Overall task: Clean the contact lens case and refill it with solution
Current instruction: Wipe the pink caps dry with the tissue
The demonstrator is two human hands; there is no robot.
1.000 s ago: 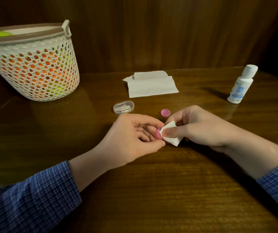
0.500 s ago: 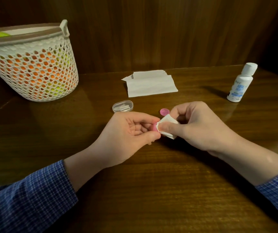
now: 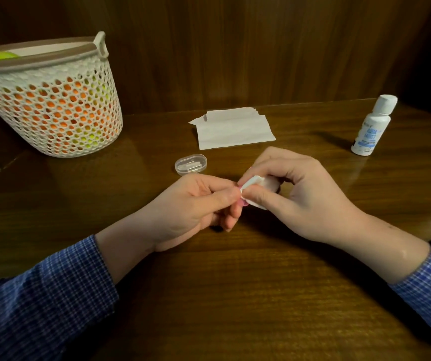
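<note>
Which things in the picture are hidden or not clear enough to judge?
Head view only:
- Pink lens case: mostly covered by left hand and the tissue piece pinched by right hand.
- Solution bottle: label print too small to read.
- Basket: left side cut off by the edge.

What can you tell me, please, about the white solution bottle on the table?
The solution bottle is small, white and looks like plastic, with a white cap closed on top and a blue-printed label too blurred to read. It stands upright, appearing to lean in the wide-angle view, on the wooden table at the far right. Neither hand touches it.
</note>
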